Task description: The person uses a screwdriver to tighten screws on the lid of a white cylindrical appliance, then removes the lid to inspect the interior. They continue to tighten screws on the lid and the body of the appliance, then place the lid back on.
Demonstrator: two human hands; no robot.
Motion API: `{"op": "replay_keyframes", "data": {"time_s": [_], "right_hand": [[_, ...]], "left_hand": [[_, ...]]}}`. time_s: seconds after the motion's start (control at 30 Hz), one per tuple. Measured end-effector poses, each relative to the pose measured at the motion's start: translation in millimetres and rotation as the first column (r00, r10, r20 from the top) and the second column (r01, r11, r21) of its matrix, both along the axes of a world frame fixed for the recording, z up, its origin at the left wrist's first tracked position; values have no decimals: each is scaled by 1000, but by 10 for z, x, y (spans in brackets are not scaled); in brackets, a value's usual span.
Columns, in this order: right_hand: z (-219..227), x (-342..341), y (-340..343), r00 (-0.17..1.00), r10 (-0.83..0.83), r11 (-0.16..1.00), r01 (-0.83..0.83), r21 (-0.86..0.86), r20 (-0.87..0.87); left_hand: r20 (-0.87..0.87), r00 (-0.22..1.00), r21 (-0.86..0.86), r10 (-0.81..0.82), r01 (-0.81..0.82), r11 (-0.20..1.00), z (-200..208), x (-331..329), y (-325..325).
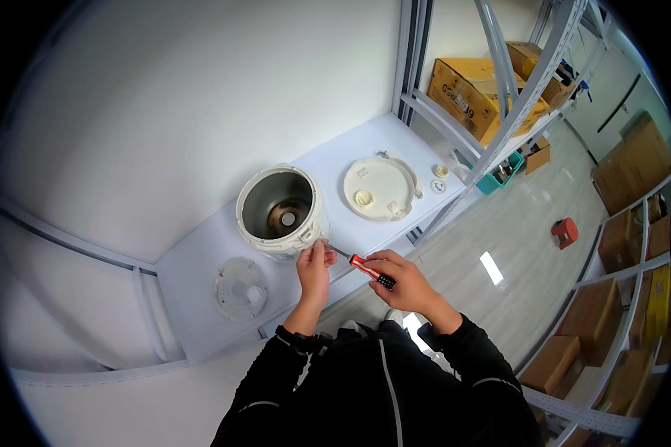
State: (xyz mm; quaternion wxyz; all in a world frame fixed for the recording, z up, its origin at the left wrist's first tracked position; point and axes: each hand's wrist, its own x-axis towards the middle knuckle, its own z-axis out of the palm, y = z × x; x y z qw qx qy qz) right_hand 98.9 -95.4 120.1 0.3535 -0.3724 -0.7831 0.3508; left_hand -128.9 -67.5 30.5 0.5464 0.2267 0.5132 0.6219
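In my right hand (404, 280) is a screwdriver (369, 271) with a red, white and black handle. Its metal shaft points up and left to the fingertips of my left hand (314, 270), which are pinched together beside the front rim of a rice cooker body (322, 221). What they pinch is too small to make out. The cooker stands upright without its lid, and its grey inside shows a brownish base with a round centre piece. A round cream lid part (380, 179) lies to its right, and a translucent round cover (240, 289) lies to its left.
Two small round parts, a cream cap (441, 171) and a white disc (438, 186), lie near the right end of the white table (194, 276). Metal shelving (455, 127) with cardboard boxes adjoins that end. A red stool (565, 233) stands on the floor, and more box shelves line the right.
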Motion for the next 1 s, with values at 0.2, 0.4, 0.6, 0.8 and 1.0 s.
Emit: {"op": "replay_keyframes", "data": {"time_s": [0.2,0.4,0.6,0.8,1.0], "right_hand": [[-22,-51,-120,999,-41,999,41,-6,-4],[-73,-135,-215,996,-77,997,76,-25,-50],[-42,-262,-270,989,-122,992,119,-44,-80],[-95,-348,-304,980,-172,982,162,-97,-102],[-200,-394,-327,880,-278,722,-72,-688,-385]], "left_hand": [[79,995,14,-68,67,998,11,-38,-44],[97,990,24,-103,101,995,54,-96,-89],[76,987,15,-141,141,990,59,-170,-68],[129,974,42,-184,180,983,19,-234,-72],[216,925,62,-312,306,950,222,-186,-161]]}}
